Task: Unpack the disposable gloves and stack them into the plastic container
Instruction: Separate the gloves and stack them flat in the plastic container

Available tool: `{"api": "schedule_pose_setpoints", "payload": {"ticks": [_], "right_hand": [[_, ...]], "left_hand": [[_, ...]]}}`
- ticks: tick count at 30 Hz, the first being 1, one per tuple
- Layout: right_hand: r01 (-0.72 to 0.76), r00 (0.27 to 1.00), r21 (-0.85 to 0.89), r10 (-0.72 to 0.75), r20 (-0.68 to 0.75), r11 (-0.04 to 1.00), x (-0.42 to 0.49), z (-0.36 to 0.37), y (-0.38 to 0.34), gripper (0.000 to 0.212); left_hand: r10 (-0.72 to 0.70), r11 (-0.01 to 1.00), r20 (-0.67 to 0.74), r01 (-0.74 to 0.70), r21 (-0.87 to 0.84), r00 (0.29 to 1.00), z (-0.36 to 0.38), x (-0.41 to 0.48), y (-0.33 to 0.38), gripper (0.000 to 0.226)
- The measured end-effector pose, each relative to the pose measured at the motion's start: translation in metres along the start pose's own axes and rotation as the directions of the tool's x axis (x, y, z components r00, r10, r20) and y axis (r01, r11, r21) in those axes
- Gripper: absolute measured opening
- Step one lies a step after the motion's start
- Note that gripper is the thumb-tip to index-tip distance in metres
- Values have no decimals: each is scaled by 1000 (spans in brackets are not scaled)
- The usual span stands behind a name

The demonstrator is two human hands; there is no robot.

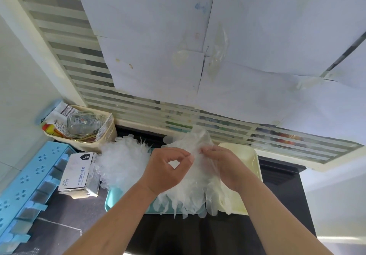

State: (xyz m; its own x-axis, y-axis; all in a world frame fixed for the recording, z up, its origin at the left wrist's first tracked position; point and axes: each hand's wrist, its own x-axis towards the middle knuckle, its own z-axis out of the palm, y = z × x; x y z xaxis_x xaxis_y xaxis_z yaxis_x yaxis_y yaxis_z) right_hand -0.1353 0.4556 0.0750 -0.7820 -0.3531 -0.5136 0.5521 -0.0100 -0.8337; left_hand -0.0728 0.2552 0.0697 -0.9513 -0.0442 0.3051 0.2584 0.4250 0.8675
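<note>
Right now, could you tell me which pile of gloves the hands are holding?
The right pile, over the teal tray: the left hand and right hand pinch its top glove. The left heap lies untouched.

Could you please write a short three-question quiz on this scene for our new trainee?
1. True or false: the left hand and right hand both pinch a clear glove above the teal container.
2. What clear vessel lies in the beige basket?
3. The glove box sits: A) left of the teal container; B) in the beige basket; C) beneath the hands.
Key: 1 true; 2 a glass jar; 3 A.
</note>
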Motion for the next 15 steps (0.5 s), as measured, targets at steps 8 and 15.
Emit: {"api": "schedule_pose_setpoints", "payload": {"ticks": [8, 15], "right_hand": [[158, 936, 85, -122, -331, 984, 4, -2, -7, 27], [243, 911, 114, -187, -367, 963, 7, -14, -16, 17]], "left_hand": [[-372, 897, -6, 357, -261, 928, -10, 0, -11, 23], [-620, 783, -29, 614, -100, 784, -22, -16, -54, 31]]}}
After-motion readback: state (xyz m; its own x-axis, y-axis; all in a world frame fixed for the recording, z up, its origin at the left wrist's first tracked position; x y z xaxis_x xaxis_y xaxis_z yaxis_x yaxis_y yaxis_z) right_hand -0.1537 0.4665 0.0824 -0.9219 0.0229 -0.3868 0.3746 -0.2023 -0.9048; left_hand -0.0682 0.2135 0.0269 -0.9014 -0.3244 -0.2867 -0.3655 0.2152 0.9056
